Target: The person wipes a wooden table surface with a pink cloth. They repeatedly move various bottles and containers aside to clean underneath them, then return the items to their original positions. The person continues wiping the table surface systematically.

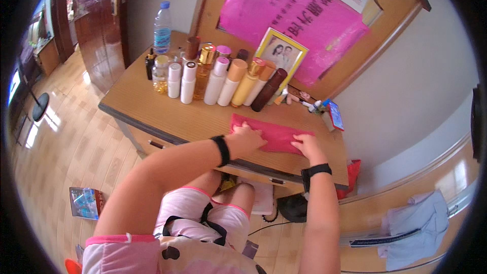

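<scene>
A pink-red cloth (277, 131) lies flat as a long strip on the wooden tabletop (159, 110). My left hand (247, 139) rests on the cloth's left part, its fingers spread. At the right end, the thumb and fingertips of my right hand (307, 146) touch the cloth; whether they pinch it is not clear. Just behind the cloth stands a row of cosmetic bottles, among them a dark brown tube (269, 90), a yellow bottle (247, 85) and a white bottle with an orange cap (232, 83).
A yellow-framed photo (283, 53) leans behind the bottles. A water bottle (162, 30) stands at the back left. A phone (335, 116) is propped near the right edge. Below are drawers with handles (156, 144), and a box of plastic bottles (85, 203) on the floor.
</scene>
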### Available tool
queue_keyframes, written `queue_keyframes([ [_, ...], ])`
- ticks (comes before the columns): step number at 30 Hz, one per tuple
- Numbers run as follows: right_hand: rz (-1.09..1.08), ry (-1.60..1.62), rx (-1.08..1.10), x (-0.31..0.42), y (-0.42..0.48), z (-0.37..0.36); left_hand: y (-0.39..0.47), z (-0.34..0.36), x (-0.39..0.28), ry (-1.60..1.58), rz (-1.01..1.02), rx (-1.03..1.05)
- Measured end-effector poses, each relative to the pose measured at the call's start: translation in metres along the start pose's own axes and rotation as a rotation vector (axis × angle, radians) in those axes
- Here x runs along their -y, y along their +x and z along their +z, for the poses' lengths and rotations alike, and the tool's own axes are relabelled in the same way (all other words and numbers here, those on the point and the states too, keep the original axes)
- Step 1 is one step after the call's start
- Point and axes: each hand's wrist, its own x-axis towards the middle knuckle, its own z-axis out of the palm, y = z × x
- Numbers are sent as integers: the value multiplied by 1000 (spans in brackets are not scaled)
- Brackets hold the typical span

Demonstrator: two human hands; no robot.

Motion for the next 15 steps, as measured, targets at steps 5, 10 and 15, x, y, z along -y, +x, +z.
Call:
queue_keyframes([
  [5,205,-58,5,-53,-78,-30,51,-2,-80,-89,68,29],
  [10,266,-82,7,-57,-118,-38,54,-2,-105,-149,133,21],
  [15,269,-258,95,-6,-101,-37,30,3,-78,-129,119,63],
])
